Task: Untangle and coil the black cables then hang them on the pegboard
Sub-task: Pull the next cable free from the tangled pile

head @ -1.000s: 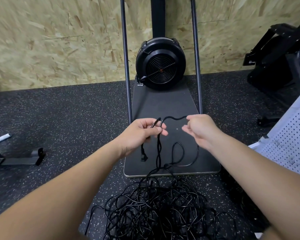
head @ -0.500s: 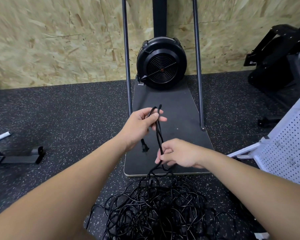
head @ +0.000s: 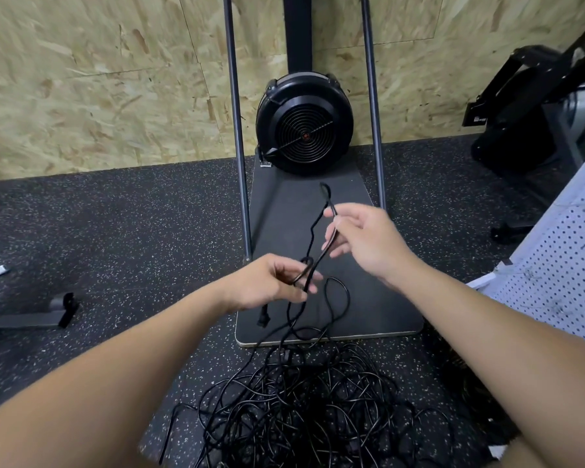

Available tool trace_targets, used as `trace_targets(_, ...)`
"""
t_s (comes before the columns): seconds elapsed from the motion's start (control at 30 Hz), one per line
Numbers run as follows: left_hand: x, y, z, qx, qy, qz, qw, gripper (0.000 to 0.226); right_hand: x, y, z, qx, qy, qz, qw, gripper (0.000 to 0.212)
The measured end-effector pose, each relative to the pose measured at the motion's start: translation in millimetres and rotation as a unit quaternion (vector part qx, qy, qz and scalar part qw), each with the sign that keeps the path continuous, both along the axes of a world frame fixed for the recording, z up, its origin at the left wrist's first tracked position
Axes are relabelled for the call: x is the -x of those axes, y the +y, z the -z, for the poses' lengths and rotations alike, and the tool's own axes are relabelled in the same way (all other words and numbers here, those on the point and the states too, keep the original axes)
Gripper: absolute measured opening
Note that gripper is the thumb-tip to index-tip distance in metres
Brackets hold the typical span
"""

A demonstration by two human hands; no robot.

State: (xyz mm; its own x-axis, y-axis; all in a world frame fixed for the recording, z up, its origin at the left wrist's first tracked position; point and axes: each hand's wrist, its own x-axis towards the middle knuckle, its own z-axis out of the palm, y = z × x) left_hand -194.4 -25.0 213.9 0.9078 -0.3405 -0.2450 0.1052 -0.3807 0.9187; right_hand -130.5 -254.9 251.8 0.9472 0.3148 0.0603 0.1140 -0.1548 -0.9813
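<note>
A speckled rubber floor (head: 122, 224) carries a tangled heap of black cables (head: 304, 407), the white pegboard (head: 561, 275) at right. One cable (head: 313, 231) rises between both hands: left hand (head: 267, 285) grips its lower loops, right hand (head: 362, 238) apparently pinches the upper strand

- Two bare forearms come in from the lower corners of the head view, with no sleeve on either up to the frame edge
- The left hand (head: 267, 285) has no glove, ring or watch showing
- The right hand (head: 365, 241) is likewise bare, its wrist plain, with short nails on the fingers (head: 331, 246)
</note>
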Motion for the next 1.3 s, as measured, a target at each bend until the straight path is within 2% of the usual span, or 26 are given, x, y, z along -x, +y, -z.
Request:
trace_targets(0.17, -5, -6, 13, -0.069, -0.055, 0.001, 0.996, 0.007, -10, -5, -14, -0.131, -0.012, 0.070, 0.989, 0.022)
trace_targets(0.27, -7, -8, 14, -0.069, -0.055, -0.005, 0.996, 0.011, -13, -8, -17, -0.187, 0.031, 0.069, 0.979, 0.021)
trace_targets(0.37, -7, -13, 10, -0.037, -0.051, -0.012, 0.998, 0.015, -16, -12, -14, -0.187, 0.064, 0.062, 0.978, 0.024)
trace_targets(0.43, -9, -18, 10, -0.014, -0.048, -0.037, 0.998, 0.016, -19, -15, -8, -0.128, 0.086, 0.062, 0.986, 0.027)
trace_targets(0.5, -13, -23, 9, 0.031, -0.039, -0.100, 0.994, 0.017, -16, -19, 0, -0.011, 0.106, 0.050, 0.993, 0.023)
trace_targets(0.6, -22, -32, 3, 0.104, -0.038, -0.178, 0.978, 0.024, -3, -21, 15, 0.189, 0.124, -0.078, 0.971, 0.013)
trace_targets(0.7, -25, -41, -2, 0.125, -0.044, -0.195, 0.972, 0.025, 12, -10, 27, 0.246, 0.141, -0.204, 0.937, 0.029)
trace_targets(0.93, -22, -51, -10, 0.166, -0.033, -0.203, 0.964, 0.017, 21, 14, 44, 0.159, 0.147, -0.206, 0.954, 0.014)
trace_targets(1.1, -23, -40, -14, 0.112, -0.051, -0.218, 0.968, 0.019, 17, 12, 37, 0.158, 0.131, -0.219, 0.954, 0.019)
trace_targets(1.2, -26, -29, -16, 0.122, -0.039, -0.207, 0.970, 0.018, 13, 13, 23, 0.072, 0.167, -0.139, 0.973, 0.024)
trace_targets(1.3, -26, -20, -14, 0.088, -0.040, -0.194, 0.976, 0.017, 4, 10, 5, -0.038, 0.192, -0.026, 0.980, 0.028)
